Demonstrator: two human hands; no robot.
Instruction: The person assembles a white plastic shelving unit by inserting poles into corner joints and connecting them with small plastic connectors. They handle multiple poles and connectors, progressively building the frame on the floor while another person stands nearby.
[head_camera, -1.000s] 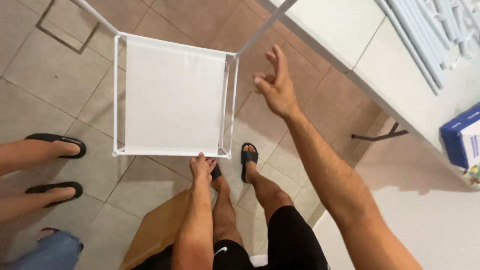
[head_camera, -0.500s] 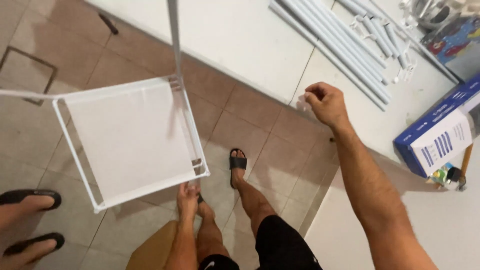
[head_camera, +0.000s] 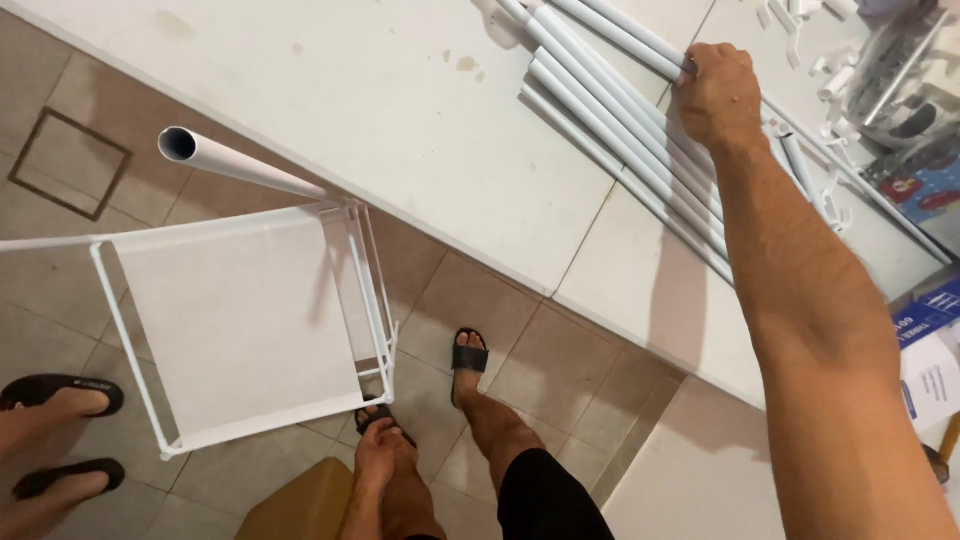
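white tubes (head_camera: 640, 130) on the table (head_camera: 400, 120) – right hand (head_camera: 718, 92) gripping them.

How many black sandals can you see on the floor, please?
4: two on the person's own feet, and, the latter partly hidden; two on another person's feet at left, and.

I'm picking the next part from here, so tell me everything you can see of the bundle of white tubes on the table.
The tubes are long, round and plain white, smooth like painted metal or plastic; which one cannot be told. Several lie side by side, roughly parallel, running diagonally across the white table from its top edge toward its near edge. Their far ends run out of view. The right hand rests on top of the bundle, fingers curled over one tube. Small white fittings lie just beyond them.
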